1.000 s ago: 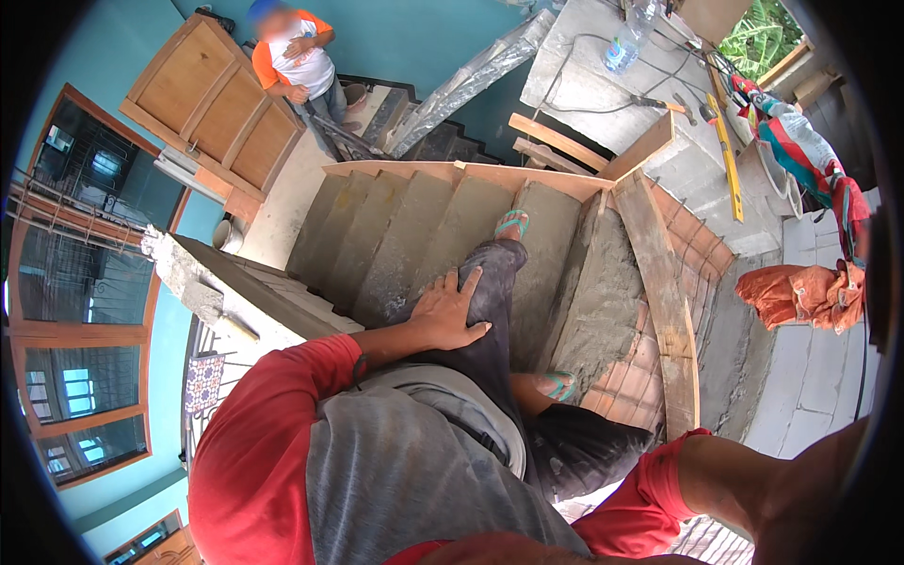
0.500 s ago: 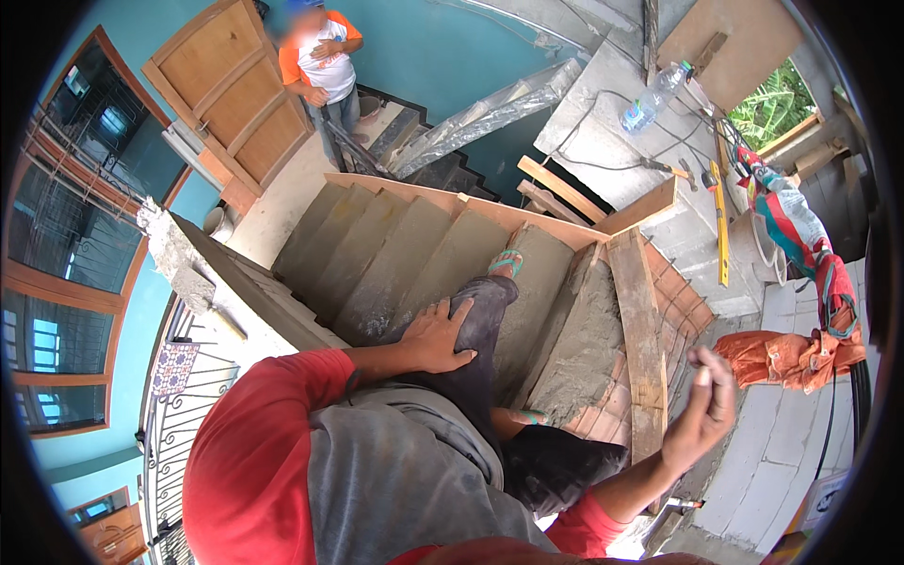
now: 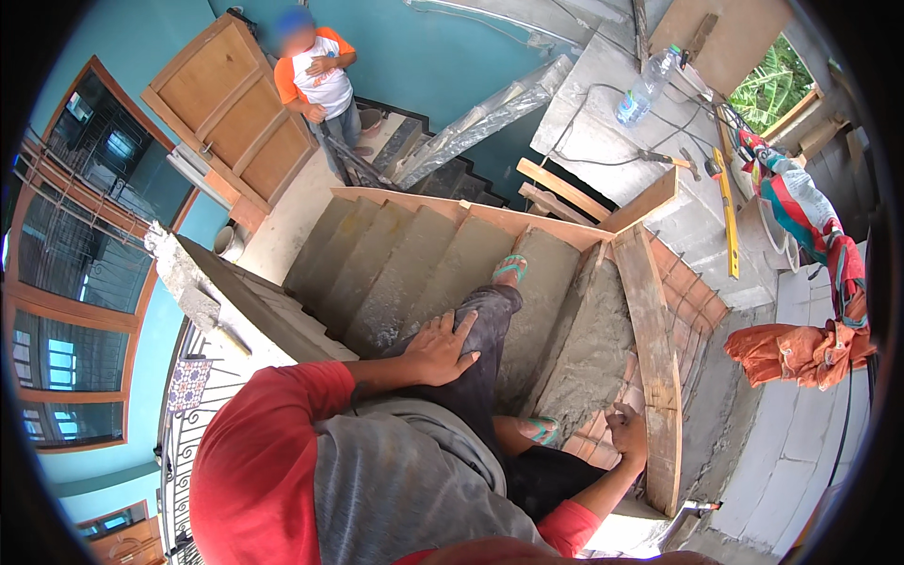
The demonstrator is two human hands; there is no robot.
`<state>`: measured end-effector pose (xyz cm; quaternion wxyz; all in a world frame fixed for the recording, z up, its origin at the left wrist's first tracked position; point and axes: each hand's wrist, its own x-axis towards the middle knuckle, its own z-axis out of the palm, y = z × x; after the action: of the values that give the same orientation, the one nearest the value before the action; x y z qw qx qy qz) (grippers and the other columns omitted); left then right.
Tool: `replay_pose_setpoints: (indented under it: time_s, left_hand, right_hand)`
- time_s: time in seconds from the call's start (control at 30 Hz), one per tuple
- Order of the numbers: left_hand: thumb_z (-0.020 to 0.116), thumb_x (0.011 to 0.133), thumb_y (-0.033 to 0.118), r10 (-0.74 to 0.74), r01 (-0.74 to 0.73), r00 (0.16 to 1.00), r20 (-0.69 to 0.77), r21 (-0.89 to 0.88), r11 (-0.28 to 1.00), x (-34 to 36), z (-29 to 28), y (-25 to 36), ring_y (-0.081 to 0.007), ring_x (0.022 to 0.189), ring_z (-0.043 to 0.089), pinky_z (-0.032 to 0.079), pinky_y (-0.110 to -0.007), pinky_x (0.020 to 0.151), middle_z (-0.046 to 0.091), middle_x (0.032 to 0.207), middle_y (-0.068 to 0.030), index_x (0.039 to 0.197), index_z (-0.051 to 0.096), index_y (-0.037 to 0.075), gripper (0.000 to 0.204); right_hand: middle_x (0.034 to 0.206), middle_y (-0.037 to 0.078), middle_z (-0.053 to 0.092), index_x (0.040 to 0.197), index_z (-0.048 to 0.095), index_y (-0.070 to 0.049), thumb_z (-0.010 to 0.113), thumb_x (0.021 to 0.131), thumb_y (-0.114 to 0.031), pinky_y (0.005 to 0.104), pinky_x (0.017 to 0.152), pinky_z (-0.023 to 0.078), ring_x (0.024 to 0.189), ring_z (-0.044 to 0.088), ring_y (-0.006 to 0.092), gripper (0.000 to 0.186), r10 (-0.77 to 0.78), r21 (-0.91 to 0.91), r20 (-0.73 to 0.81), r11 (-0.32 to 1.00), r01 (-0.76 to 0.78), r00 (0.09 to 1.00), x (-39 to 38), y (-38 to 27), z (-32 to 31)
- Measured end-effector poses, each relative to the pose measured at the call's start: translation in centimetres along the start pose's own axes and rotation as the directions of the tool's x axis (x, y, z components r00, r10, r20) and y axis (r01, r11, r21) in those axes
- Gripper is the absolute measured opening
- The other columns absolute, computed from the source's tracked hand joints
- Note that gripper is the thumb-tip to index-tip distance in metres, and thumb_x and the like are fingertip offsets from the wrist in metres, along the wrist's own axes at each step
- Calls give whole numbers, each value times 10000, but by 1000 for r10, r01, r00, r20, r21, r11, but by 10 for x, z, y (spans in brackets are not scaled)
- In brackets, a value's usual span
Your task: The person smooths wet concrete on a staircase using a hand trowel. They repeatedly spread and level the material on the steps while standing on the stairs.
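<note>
My left hand [image 3: 441, 347] lies flat on my left knee, fingers spread, holding nothing. My right hand [image 3: 629, 433] is down at the brick step edge [image 3: 603, 435], fingers curled against the bricks beside a wooden form board [image 3: 650, 348]. Whether it grips anything I cannot tell. Fresh grey mortar [image 3: 591, 339] covers the step next to it. My left foot in a teal sandal [image 3: 509, 269] stands on a cement stair tread [image 3: 537, 282]; the other sandal [image 3: 540, 429] is beneath me.
A concrete staircase [image 3: 395, 273] descends ahead to a landing where another person [image 3: 315, 85] stands by a wooden door [image 3: 231, 118]. On the slab to the right lie a yellow level [image 3: 728, 212], a plastic bottle [image 3: 645, 89], tools, and orange cloth [image 3: 796, 353].
My right hand has dropped from mid-air with spread fingers to the brick step edge. The view has tilted slightly; my left hand stays on the knee.
</note>
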<state>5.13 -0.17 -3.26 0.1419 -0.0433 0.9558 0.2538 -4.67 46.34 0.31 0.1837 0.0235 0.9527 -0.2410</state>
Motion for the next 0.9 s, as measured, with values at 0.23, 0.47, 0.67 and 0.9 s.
replay_pose_setpoints:
  time_s: [0.23, 0.47, 0.67, 0.9]
  left_hand:
    - [559, 1044, 508, 93, -93, 996, 12, 32, 995, 4, 10, 19, -555, 1326, 513, 448, -574, 1112, 417, 1501, -394, 1671, 246, 81, 820]
    - [538, 1050, 498, 69, -67, 993, 92, -18, 998, 7, 5, 29, -551, 1409, 441, 351, -587, 1199, 371, 1552, -397, 1668, 250, 76, 801]
    - [547, 1044, 529, 71, -60, 994, 80, -130, 990, 7, 3, 16, -553, 1390, 461, 370, -577, 1187, 410, 1530, -386, 1651, 312, 95, 783]
    - [526, 1071, 532, -297, 469, 868, 398, -854, 225, 45, 36, -114, -303, 1224, 658, 520, -400, 1032, 675, 1368, -192, 1543, 486, 33, 689]
  right_hand:
    - [1040, 254, 774, 1346, 675, 1, 743, 951, -290, 448, 841, 565, 971, 760, 370, 496, -18, -50, 6, 999, 18, 1000, -16, -35, -10]
    - [1006, 224, 779, 1356, 661, 2, 759, 960, -272, 424, 829, 573, 936, 769, 341, 491, -44, -9, 22, 999, 44, 999, -11, -18, 7]
    - [968, 205, 785, 1377, 649, 8, 760, 963, -254, 399, 826, 567, 935, 773, 309, 503, 25, 7, 50, 1000, -25, 998, -22, 1, 9]
    - [929, 171, 760, 1405, 638, 1, 736, 985, -296, 375, 818, 540, 877, 717, 232, 524, -2, 12, 34, 1000, 1, 999, -22, 2, 11]
